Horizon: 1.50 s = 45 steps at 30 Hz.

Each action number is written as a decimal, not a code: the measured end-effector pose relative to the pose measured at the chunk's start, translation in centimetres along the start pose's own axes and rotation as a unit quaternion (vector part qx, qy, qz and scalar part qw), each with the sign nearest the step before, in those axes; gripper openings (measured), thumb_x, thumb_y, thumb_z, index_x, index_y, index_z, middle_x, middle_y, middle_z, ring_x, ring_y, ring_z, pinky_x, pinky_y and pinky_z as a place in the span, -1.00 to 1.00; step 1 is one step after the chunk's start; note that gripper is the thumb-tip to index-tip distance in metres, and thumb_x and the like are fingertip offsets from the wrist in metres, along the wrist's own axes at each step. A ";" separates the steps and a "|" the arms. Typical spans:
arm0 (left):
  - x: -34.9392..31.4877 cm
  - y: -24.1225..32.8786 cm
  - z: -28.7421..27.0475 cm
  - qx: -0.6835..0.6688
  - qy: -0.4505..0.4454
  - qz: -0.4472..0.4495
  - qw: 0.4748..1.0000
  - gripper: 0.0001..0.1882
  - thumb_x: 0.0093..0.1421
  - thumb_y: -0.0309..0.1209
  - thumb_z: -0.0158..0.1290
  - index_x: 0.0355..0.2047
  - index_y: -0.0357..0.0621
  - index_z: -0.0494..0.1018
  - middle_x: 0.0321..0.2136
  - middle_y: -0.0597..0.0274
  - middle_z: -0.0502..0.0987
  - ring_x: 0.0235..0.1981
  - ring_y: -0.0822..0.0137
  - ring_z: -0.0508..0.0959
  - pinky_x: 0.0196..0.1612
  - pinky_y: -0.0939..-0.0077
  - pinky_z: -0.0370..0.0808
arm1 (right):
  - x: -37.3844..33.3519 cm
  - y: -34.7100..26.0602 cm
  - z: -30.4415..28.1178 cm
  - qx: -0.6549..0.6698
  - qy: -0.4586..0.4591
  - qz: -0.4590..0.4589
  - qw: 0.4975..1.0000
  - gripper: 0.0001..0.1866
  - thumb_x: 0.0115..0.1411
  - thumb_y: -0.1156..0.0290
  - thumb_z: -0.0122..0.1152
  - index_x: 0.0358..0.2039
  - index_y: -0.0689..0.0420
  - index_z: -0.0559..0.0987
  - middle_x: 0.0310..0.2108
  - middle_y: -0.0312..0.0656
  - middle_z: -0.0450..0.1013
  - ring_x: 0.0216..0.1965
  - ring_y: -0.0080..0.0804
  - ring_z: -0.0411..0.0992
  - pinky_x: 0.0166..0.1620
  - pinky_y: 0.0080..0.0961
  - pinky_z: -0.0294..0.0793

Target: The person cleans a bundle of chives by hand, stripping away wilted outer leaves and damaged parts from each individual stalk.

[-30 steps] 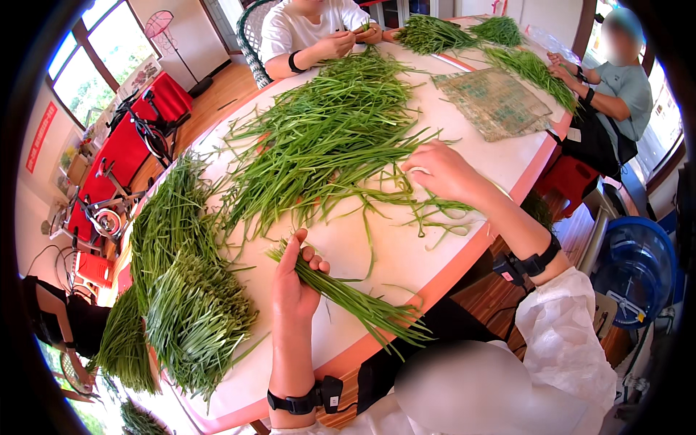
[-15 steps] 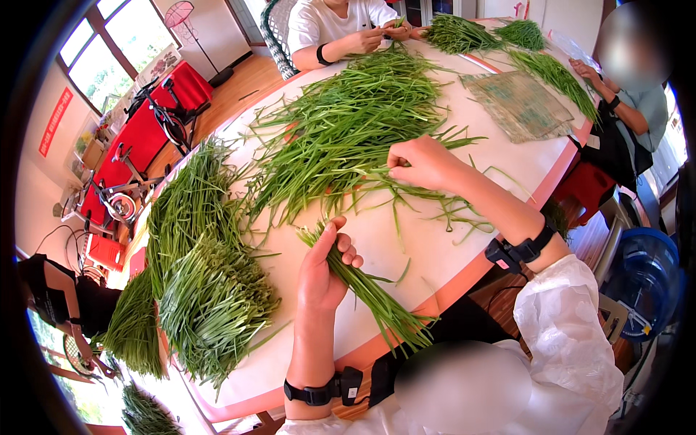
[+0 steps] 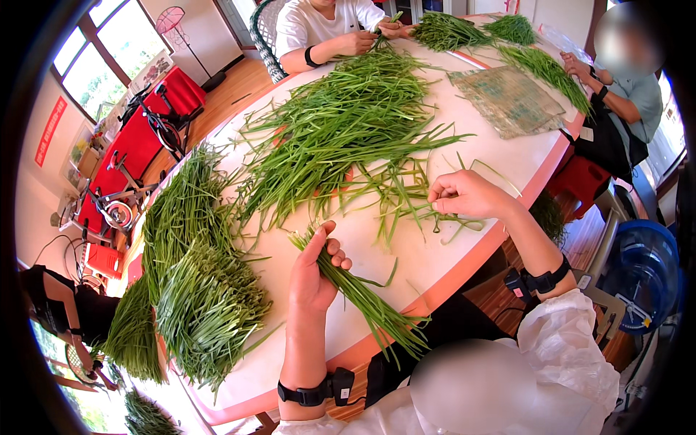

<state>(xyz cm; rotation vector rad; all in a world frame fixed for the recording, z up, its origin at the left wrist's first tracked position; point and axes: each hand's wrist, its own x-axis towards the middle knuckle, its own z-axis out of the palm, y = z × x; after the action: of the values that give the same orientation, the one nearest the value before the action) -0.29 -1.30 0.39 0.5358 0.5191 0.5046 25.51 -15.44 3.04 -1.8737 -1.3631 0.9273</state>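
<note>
Step in hand, by the look: holding a slim bundle of green stalks (image 3: 370,304) steady in the left hand (image 3: 315,272), with the right hand (image 3: 467,194) raised by the scattered stalks (image 3: 406,196) toward the right of the near edge of the tabletop (image 3: 428,267). Probably handling a few strands at a time, judging by how thin that bundle is.

Next move, as a judgement: calls for a firm but light left grip, no crushing. For any pick on the right, pinch single strands and pull clear gently; likely to snag, given the tangle.

Left fingers: clamped round the bundle, thumb along one side, fingers curled round the other. Pale ends poking out just past the thumb, toward the middle of the tabletop. Green ends fanning toward the near edge and, in this view, crossing it over the dark lap. One blade splayed loose to the right.

Right fingers: bent, thumb close to index. Can't tell whether touching or pinching a strand. Well apart from the bundle; height above the tabletop also unclear.

Around: large heap (image 3: 348,116) running from mid-tabletop toward the far edge; dense stack (image 3: 210,308) along the left edge, apart from the left hand.
</note>
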 end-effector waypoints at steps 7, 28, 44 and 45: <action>0.1 0.1 -0.2 0.003 -0.018 0.000 1.000 -0.77 0.22 -0.33 -0.16 -0.17 -0.17 0.26 -0.62 0.36 0.26 -0.63 0.49 0.27 -0.49 0.54 0.31 | 1.3 0.3 0.8 -0.183 0.120 -0.153 0.964 -0.86 0.07 0.43 0.11 -0.38 0.23 0.46 -0.44 -0.33 0.40 -0.41 -0.68 0.32 -0.34 -0.69 0.32; 0.1 -0.3 0.0 0.048 0.052 0.065 0.995 -0.91 0.16 -0.42 -0.06 -0.43 -0.17 0.31 -0.63 0.34 0.25 -0.64 0.46 0.26 -0.49 0.52 0.31 | 2.2 -3.6 7.6 0.160 -0.070 -0.075 0.982 -0.78 0.10 0.31 0.12 -0.30 0.17 0.47 -0.43 -0.31 0.45 -0.40 -0.58 0.38 -0.28 -0.65 0.35; -0.4 -0.2 0.7 0.098 -0.003 0.052 0.994 -0.86 0.13 -0.45 -0.04 -0.35 -0.29 0.33 -0.65 0.32 0.25 -0.65 0.46 0.28 -0.52 0.51 0.34 | 3.6 -6.7 6.5 0.086 0.062 -0.166 0.980 -0.82 0.09 0.38 0.10 -0.39 0.25 0.49 -0.54 -0.28 0.43 -0.49 -0.57 0.36 -0.37 -0.60 0.35; -0.5 -0.2 0.9 0.102 -0.018 0.039 0.994 -0.85 0.13 -0.44 -0.04 -0.34 -0.30 0.33 -0.65 0.32 0.25 -0.64 0.46 0.28 -0.52 0.52 0.33 | 3.6 -6.7 5.6 0.092 0.074 -0.157 0.981 -0.82 0.09 0.39 0.10 -0.39 0.26 0.49 -0.54 -0.29 0.43 -0.50 -0.61 0.34 -0.38 -0.62 0.34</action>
<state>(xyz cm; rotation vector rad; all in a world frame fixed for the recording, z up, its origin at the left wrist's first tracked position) -0.11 -2.05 1.06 0.7619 0.5193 0.5187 18.18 -9.73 4.83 -1.5043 -1.3811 0.7124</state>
